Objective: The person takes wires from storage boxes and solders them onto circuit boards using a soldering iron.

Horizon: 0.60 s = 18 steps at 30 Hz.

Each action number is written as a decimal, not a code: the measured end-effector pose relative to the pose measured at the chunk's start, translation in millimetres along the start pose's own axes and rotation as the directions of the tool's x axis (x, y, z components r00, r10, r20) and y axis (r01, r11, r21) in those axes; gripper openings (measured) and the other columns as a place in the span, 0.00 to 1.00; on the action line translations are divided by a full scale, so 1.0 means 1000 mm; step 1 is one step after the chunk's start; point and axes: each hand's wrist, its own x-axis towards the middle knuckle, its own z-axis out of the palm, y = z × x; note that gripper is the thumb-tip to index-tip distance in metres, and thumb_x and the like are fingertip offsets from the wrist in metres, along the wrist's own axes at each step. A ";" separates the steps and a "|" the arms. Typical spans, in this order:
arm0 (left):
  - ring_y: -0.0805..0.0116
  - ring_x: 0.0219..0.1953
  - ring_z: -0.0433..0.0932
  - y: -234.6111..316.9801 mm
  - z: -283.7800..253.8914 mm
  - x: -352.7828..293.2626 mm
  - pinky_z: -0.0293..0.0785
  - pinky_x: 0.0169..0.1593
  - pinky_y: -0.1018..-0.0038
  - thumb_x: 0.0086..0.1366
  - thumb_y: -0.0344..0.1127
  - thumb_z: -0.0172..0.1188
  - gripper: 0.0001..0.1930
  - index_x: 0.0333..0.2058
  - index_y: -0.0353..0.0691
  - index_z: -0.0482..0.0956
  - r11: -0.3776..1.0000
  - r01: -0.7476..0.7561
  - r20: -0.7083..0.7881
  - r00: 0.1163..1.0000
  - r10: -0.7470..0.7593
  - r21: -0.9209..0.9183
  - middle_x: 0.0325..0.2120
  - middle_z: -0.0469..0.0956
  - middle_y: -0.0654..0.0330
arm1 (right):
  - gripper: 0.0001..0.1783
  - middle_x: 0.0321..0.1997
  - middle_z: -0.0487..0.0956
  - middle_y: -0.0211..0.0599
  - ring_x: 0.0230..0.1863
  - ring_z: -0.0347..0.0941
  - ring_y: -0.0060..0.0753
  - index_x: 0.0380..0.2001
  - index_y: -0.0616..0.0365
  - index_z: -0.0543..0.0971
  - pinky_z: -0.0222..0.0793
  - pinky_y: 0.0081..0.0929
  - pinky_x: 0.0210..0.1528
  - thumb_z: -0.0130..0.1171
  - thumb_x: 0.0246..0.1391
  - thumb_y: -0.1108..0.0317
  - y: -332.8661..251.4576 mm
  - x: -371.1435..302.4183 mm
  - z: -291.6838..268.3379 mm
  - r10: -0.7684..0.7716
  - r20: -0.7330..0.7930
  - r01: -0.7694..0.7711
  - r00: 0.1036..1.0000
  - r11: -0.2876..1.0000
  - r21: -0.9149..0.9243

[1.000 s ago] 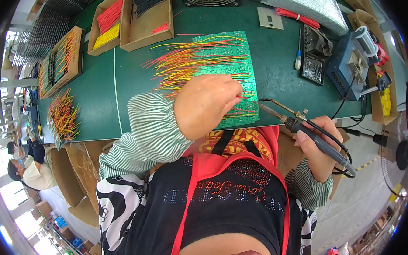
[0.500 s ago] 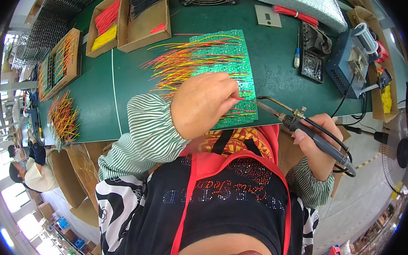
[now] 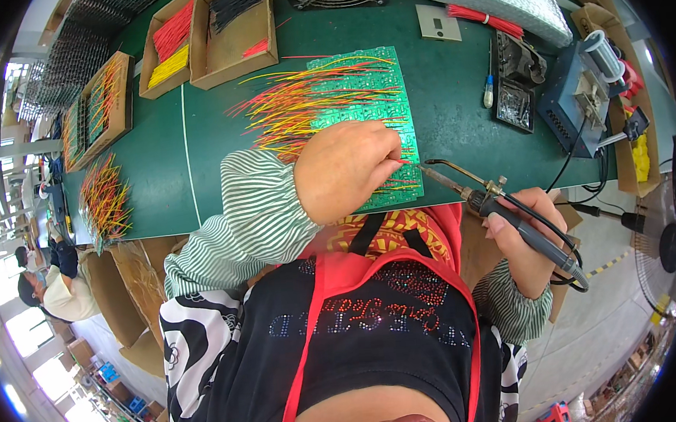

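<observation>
Downward view from the left of two side-by-side fisheye cameras worn on the head. The lens looks over the wearer's black shirt [image 3: 363,364], which fills the lower middle, toward the green workbench [image 3: 154,172] across the upper half. Range is close: the left hand [image 3: 351,168] and right hand [image 3: 520,255] lie within arm's reach. The wide field, dark at its corners, takes in distant windows [image 3: 32,328] at left and a standing fan [image 3: 672,249] at right; straight edges bow toward the rim.

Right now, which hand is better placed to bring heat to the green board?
Probably the right hand: it grips the soldering iron, its tip near the green board; the left hand pinches a red wire.
</observation>
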 end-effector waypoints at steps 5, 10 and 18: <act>0.58 0.29 0.74 0.003 -0.004 0.003 0.69 0.32 0.65 0.54 0.34 0.59 0.07 0.27 0.38 0.73 0.995 0.082 0.045 0.996 -0.079 -0.057 0.23 0.74 0.57 | 0.11 0.22 0.77 0.31 0.24 0.70 0.18 0.26 0.63 0.75 0.67 0.18 0.29 0.65 0.35 0.75 0.001 -0.001 -0.001 0.007 0.007 -0.007 1.000 1.000 0.008; 0.58 0.29 0.74 0.001 -0.002 0.005 0.69 0.32 0.65 0.55 0.35 0.59 0.07 0.27 0.38 0.74 0.997 0.067 0.042 0.997 -0.065 -0.035 0.24 0.74 0.57 | 0.11 0.22 0.77 0.31 0.24 0.70 0.18 0.26 0.63 0.75 0.67 0.18 0.29 0.65 0.36 0.74 0.001 0.001 0.001 -0.005 0.030 0.005 1.000 1.000 0.007; 0.57 0.30 0.74 0.003 0.004 0.004 0.68 0.34 0.65 0.55 0.35 0.58 0.06 0.27 0.38 0.74 0.998 0.067 0.005 0.998 -0.067 0.001 0.24 0.75 0.58 | 0.10 0.22 0.78 0.32 0.24 0.71 0.17 0.26 0.63 0.75 0.67 0.18 0.29 0.65 0.37 0.74 0.002 0.003 0.004 0.011 0.037 -0.011 0.999 1.000 0.009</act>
